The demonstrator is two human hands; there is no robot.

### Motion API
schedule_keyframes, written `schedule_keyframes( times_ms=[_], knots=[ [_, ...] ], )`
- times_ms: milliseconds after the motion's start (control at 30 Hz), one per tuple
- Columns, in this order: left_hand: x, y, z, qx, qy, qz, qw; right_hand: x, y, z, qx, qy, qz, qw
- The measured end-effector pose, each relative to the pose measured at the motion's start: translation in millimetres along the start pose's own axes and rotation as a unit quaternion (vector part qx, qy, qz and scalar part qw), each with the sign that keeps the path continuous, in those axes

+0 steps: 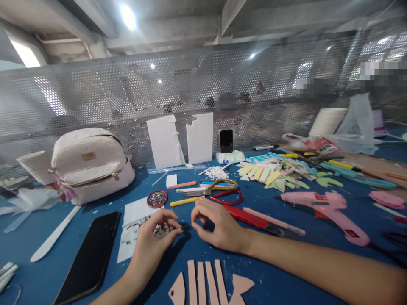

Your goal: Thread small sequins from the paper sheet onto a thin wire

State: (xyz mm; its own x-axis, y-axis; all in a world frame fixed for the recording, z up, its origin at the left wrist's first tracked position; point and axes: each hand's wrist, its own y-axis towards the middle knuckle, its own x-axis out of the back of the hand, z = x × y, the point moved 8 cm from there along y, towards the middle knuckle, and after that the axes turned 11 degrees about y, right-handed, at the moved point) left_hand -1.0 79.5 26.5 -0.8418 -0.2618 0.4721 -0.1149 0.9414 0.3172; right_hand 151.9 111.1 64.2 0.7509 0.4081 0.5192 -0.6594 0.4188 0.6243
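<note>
A grey wall full of little holes runs across the upper frame, under grey ceiling beams. A blue table with white specks fills the lower part. One pale backpack sits at the left. Two torn white boards stand in the upper middle. In the middle are two hands, near each other but apart. The left hand is curled, with a small gap between thumb and fingers. The right hand bends into a ring; I cannot tell if its tips touch. I cannot tell if either holds something tiny. One pink glue gun lies at the right. At the bottom middle, below the hands, lie four pink strips, one pink fish tail and one pink fish head.
</note>
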Motion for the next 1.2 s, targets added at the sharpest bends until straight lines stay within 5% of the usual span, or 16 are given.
schedule_keyframes(
  times_ms=[1200],
  knots=[
    [-1.0,2.0,-0.3,-0.013,0.022,0.014,1.000,-0.6,0.4,1.2,0.003,-0.006,0.003,1.000]
  ],
)
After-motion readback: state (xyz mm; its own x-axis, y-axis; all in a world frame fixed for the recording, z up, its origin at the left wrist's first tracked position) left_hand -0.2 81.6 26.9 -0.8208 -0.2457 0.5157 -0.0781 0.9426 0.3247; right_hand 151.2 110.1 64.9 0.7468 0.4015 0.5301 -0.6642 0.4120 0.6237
